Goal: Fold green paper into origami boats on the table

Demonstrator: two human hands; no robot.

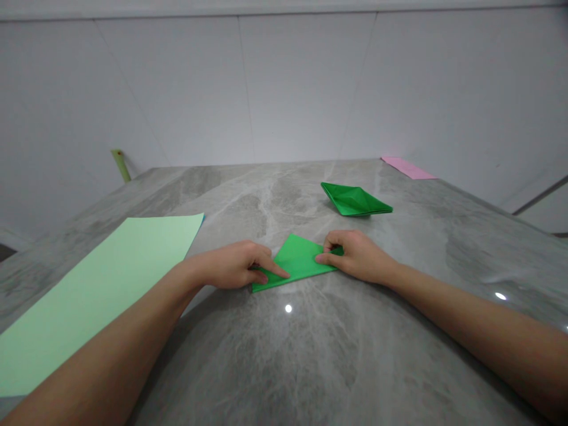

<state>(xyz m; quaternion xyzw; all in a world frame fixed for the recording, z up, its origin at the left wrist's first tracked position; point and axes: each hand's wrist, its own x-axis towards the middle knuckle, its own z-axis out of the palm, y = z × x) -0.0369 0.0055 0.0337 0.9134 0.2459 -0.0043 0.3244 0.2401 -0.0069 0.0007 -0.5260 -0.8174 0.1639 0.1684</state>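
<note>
A folded green paper (296, 260) lies flat on the grey marble table (310, 355) in front of me. My left hand (233, 265) rests on its left end, fingers curled and the forefinger stretched out, pressing the paper down. My right hand (355, 254) pinches the paper's right corner between thumb and fingers. A finished green paper boat (355, 200) sits farther back to the right, apart from both hands.
A large light-green sheet (102, 284) lies at the left, over a blue sheet whose edge just shows. A pink sheet (408, 168) lies at the far right by the white wall. A yellow-green strip (120, 164) leans at the far left.
</note>
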